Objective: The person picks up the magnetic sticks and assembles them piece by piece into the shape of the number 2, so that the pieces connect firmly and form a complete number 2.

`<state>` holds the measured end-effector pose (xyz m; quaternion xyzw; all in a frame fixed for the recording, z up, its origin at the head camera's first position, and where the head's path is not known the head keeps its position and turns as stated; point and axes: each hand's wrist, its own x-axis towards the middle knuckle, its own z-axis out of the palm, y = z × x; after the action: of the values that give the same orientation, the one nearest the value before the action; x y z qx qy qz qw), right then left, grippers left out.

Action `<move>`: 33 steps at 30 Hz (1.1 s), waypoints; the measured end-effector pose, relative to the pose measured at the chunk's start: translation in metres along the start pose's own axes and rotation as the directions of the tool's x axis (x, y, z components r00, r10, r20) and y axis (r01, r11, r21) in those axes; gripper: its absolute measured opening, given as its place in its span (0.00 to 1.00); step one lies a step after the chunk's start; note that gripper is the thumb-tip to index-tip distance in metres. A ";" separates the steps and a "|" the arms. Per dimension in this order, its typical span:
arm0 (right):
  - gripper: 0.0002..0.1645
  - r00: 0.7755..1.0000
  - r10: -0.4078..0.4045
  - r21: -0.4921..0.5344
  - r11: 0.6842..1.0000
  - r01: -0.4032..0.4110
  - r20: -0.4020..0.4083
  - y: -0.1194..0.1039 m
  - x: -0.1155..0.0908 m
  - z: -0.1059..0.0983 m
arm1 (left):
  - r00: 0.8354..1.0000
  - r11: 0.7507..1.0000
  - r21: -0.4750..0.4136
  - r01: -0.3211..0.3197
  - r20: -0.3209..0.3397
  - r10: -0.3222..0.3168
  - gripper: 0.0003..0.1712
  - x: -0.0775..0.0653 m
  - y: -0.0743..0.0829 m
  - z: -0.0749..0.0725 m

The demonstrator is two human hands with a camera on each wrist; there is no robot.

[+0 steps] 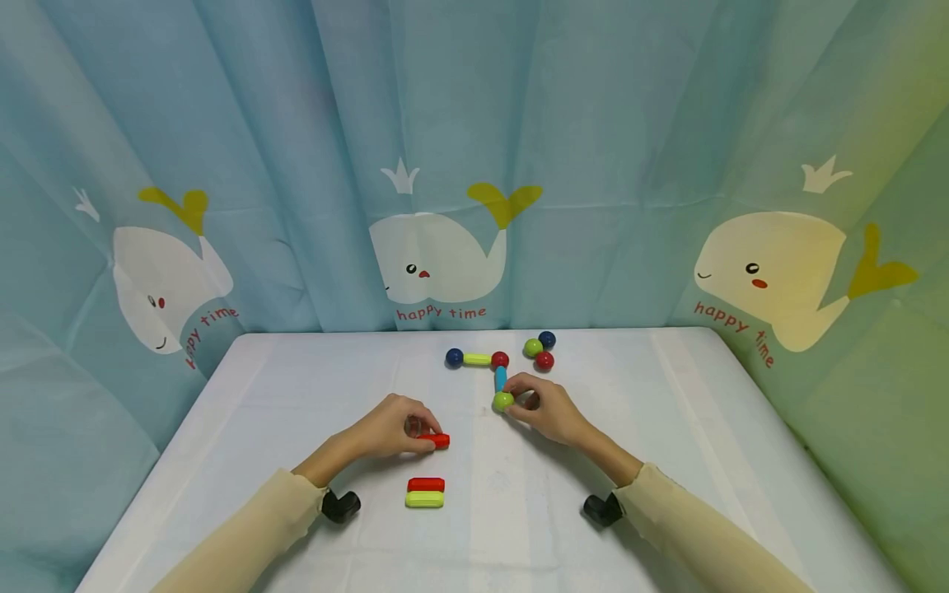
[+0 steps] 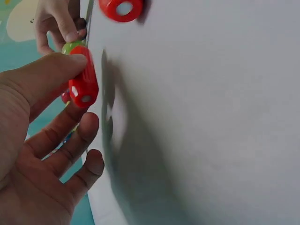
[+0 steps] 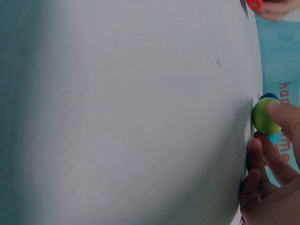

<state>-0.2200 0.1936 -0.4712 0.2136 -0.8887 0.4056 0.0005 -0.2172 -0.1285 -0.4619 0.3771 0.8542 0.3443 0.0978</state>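
Between thumb and fingers my left hand (image 1: 393, 427) pinches a red rod (image 2: 85, 79), whose end shows a small silvery disc. My right hand (image 1: 547, 408) holds a green ball (image 3: 266, 116) between thumb and fingers. That ball sits at the near end of a blue rod (image 1: 501, 379), which runs up to a red ball (image 1: 500, 360). From the red ball a yellow-green rod (image 1: 478, 360) extends left to a dark blue ball (image 1: 455, 357). The held red rod is to the left of and nearer than the green ball in the head view.
Nearer on the white table (image 1: 519, 527) lie another red rod (image 1: 426, 484) and a yellow-green rod (image 1: 425, 499), side by side. At the back right a loose green ball (image 1: 533, 347), dark blue ball (image 1: 547, 339) and red ball (image 1: 544, 361) cluster together. A whale-print curtain (image 1: 593, 165) hangs behind.
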 end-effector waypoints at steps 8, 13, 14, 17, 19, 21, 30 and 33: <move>0.14 1.000 0.015 -0.003 1.000 -0.015 0.008 0.000 0.000 -0.003 | 0.998 1.000 0.004 0.011 -0.057 -0.010 0.08 0.032 0.004 -0.006; 0.14 1.000 0.012 -0.002 1.000 -0.012 0.018 0.002 0.001 -0.007 | 0.995 0.999 0.012 0.039 -0.089 -0.038 0.09 0.052 0.001 -0.006; 0.14 1.000 0.011 0.001 1.000 -0.011 0.018 0.003 0.001 -0.008 | 0.995 0.999 0.013 0.046 -0.093 -0.045 0.09 0.056 0.000 -0.006; 0.14 1.000 0.006 0.005 1.000 -0.006 0.021 0.004 0.001 -0.009 | 0.993 0.998 0.007 0.055 -0.103 -0.054 0.09 0.065 -0.003 -0.004; 0.14 1.000 0.011 0.011 1.000 -0.011 0.025 0.004 0.001 -0.009 | 0.993 0.998 0.003 0.059 -0.107 -0.058 0.09 0.070 -0.004 -0.002; 0.14 0.999 0.018 0.014 1.000 -0.018 0.031 0.004 0.001 -0.009 | 0.992 0.998 0.004 0.060 -0.108 -0.059 0.09 0.073 -0.005 -0.001; 0.14 0.999 0.040 0.006 0.999 -0.040 0.028 0.002 0.002 -0.009 | 0.994 0.999 0.009 0.041 -0.101 -0.040 0.08 0.088 -0.003 0.006; 0.14 0.999 0.037 0.010 0.999 -0.038 0.027 0.002 0.002 -0.010 | 0.995 0.999 0.009 0.032 -0.091 -0.031 0.08 0.092 0.000 0.008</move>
<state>-0.2245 0.2010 -0.4660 0.2024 -0.8904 0.4072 -0.0202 -0.2777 -0.0594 -0.4597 0.3478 0.8655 0.3550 0.0621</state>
